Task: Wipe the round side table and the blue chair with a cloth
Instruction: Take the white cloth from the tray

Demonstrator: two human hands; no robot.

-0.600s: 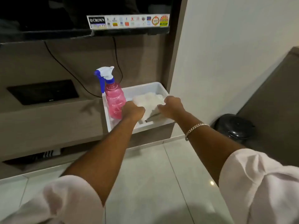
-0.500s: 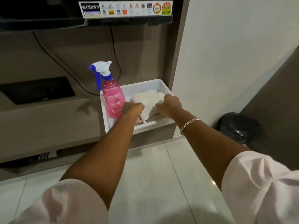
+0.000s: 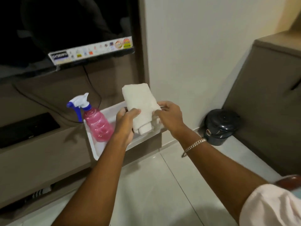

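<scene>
A folded white cloth (image 3: 140, 103) is held up above the white tray (image 3: 97, 149). My left hand (image 3: 126, 123) grips its lower left edge from below. My right hand (image 3: 169, 117) pinches its right edge. The cloth stands nearly upright, its rolled end pointing down. A pink spray bottle (image 3: 96, 123) with a blue and white trigger stands in the left part of the tray, just left of my left hand. The round side table and the blue chair are out of view.
The tray sits on a low brown TV cabinet (image 3: 40, 154) below a dark television (image 3: 65, 30). A black round lidded bin (image 3: 220, 126) stands on the floor at the right, beside a brown cabinet (image 3: 268, 98). Pale floor tiles (image 3: 154, 193) lie in front.
Both hands have lifted the cloth out of the tray and raised it. The view has tilted and shifted, so more of the television shows.
</scene>
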